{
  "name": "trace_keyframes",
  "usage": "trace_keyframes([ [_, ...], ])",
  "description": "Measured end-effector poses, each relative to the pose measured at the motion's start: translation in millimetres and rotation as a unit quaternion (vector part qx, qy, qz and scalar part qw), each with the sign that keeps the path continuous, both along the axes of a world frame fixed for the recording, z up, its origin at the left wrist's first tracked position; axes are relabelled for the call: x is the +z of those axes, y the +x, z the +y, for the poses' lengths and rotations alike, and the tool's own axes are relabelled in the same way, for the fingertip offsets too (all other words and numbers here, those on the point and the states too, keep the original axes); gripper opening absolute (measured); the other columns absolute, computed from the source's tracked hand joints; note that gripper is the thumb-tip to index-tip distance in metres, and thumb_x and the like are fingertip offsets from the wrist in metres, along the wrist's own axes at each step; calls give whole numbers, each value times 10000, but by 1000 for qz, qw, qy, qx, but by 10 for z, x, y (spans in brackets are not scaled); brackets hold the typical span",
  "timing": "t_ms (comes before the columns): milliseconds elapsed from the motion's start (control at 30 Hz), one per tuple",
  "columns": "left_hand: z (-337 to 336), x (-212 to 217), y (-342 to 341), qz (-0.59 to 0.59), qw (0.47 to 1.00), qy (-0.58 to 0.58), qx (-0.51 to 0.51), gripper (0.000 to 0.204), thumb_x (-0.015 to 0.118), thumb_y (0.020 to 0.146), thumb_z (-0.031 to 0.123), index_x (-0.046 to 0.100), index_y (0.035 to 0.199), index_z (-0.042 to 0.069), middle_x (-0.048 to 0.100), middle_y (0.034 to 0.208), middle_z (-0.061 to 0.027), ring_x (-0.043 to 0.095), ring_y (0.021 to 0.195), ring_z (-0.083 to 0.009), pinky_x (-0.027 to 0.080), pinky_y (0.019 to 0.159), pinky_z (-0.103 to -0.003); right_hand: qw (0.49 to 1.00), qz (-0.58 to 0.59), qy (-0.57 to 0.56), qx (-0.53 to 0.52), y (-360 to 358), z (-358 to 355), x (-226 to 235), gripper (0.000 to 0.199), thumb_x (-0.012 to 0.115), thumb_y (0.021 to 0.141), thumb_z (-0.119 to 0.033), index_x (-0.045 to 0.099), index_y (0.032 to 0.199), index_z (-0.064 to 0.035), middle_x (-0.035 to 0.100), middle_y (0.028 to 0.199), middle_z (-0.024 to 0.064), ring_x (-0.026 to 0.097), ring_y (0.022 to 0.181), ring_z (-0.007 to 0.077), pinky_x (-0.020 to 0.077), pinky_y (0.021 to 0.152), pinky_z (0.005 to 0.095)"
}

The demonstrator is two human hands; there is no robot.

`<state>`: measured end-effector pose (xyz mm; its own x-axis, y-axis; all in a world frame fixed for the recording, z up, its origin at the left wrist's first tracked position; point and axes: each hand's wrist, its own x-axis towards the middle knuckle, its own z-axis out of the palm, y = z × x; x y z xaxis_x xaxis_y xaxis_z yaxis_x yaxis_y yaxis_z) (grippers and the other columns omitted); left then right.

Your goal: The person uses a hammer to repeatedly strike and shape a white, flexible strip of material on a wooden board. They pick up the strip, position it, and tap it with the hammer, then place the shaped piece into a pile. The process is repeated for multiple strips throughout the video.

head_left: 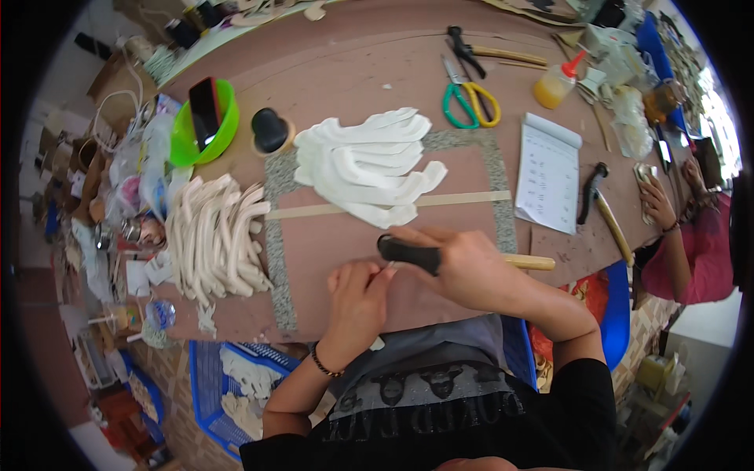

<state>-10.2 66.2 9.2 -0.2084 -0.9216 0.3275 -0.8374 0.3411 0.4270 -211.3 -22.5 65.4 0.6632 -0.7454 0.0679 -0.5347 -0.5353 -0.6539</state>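
My right hand (473, 271) is wrapped round a hammer (528, 261) close to its black head, with the pale wooden handle sticking out to the right. Beside the hammer head, near the table's front edge, my left hand (357, 294) is closed in a pinch. What it pinches is mostly hidden; a small whitish end (377, 343) shows below the wrist. Just beyond my hands lies a fanned stack of flat white strips (361, 161). To the left is a heap of cream, rounded strips (220, 235).
Scissors (470, 106), a second hammer (503, 55), a glue bottle (556, 82), a notepad (550, 173) and a third hammer (603, 204) lie far and right. A phone (205, 114) rests in a green bowl (229, 129). Blue baskets (206, 392) stand below. Another person's hand (657, 202) is at right.
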Motion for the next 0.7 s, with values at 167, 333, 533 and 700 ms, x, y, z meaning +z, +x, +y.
trace_keyframes([
  [167,-27,-123,16,80,995,53,1,164,718,862,36,723,1026,35,601,916,-98,588,876,-292,412,830,-436,996,40,-54,50,-110,-3,-153,352,599,998,-309,590,1206,-25,699,846,162,730,757,363,580,623,444],
  [333,-299,-151,-149,72,991,39,-109,196,690,862,-12,712,1055,12,595,923,-119,583,867,-297,457,778,-407,997,59,-36,-42,-407,56,57,430,649,960,-294,580,1309,-52,704,947,145,715,743,365,581,627,450],
  [533,-387,26,-178,-16,979,5,-205,229,655,861,2,687,1083,-42,599,990,-126,582,916,-294,504,801,-397,994,77,-9,-73,-546,111,19,384,625,986,-300,597,1302,-84,694,904,157,710,780,386,580,649,470],
  [700,-272,14,-123,-34,980,-1,-195,334,640,816,-7,657,1146,-53,603,1085,-137,591,1009,-307,516,872,-399,997,22,-16,-70,-452,131,87,456,693,943,-267,604,1355,-95,696,910,162,704,746,391,573,641,470],
])
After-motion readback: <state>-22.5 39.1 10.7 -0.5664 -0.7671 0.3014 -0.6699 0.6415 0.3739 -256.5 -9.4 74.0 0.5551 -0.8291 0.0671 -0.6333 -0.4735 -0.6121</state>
